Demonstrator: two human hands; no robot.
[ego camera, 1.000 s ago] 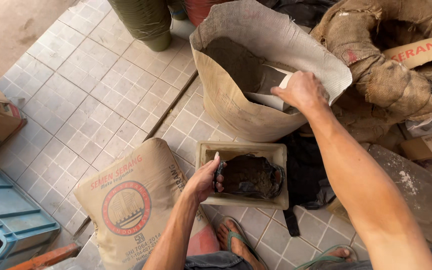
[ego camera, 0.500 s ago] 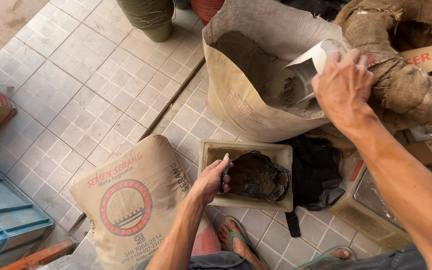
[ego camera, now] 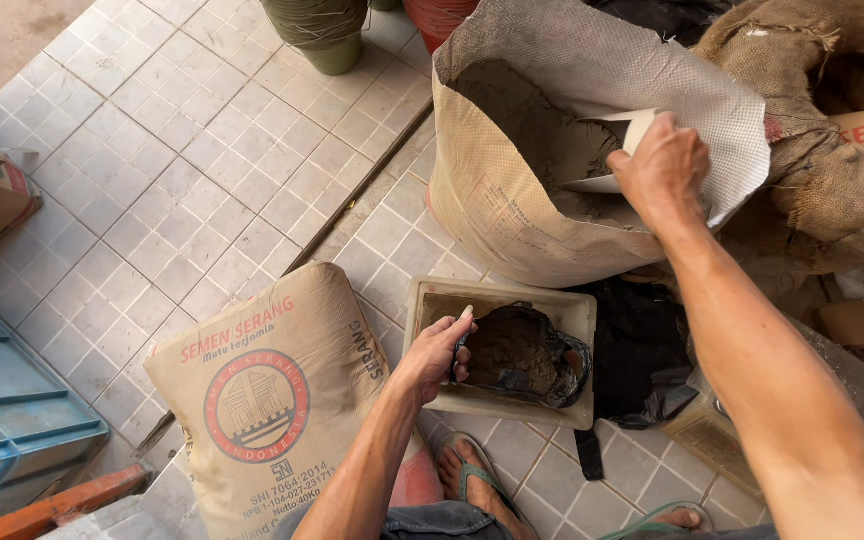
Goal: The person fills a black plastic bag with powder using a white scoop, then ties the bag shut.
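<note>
Head view: the right hand [ego camera: 659, 165] grips a white scoop [ego camera: 612, 150] down in the open sack [ego camera: 512, 215] of grey powder. The left hand [ego camera: 439, 355] pinches the black bag [ego camera: 524, 355] open (it sits in the tray's [ego camera: 432, 300] middle). If that pinch slips, powder could spill on the tiles [ego camera: 182, 190].

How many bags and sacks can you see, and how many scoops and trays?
Paper sacks: 2, the open sack and the closed sack
Burlap sacks: 1
Black plastic bags: 1, held by the left hand
White scoops: 1, in the right hand
Trays: 1
Total: 6
</note>
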